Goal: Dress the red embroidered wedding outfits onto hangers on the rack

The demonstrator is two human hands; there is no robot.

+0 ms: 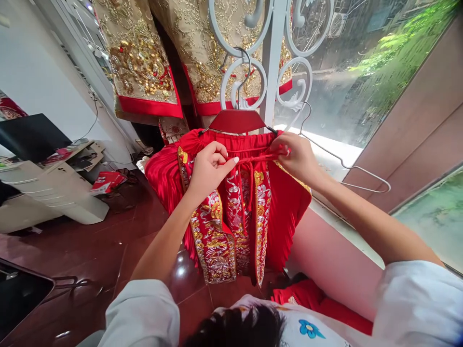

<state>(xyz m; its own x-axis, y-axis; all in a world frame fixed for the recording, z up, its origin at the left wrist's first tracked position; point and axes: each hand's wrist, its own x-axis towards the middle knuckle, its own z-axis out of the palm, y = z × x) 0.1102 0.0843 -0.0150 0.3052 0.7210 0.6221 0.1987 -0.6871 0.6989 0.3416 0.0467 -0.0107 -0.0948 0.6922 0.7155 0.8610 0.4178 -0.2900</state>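
Note:
A red pleated skirt (285, 212) with embroidered gold and silver panels hangs from a red hanger (237, 120), whose metal hook is up against a white scrollwork grille. A thin red cord (255, 158) runs across the waistband, knotted near the middle, with loose ends dangling over the front panels. My left hand (211, 168) is closed on the cord at the left of the knot, fingers curled and thumb pointing right. At the right end of the waistband, my right hand (296, 154) grips the cord between curled fingers, partly hiding it.
Beige gold-sequined garments (144, 67) with red hems hang behind the skirt. A bare wire hanger (347, 166) hangs at the right by the window (336, 86). Red cloth (307, 294) lies below. At the left stand a desk (54, 193) and a black monitor (34, 137).

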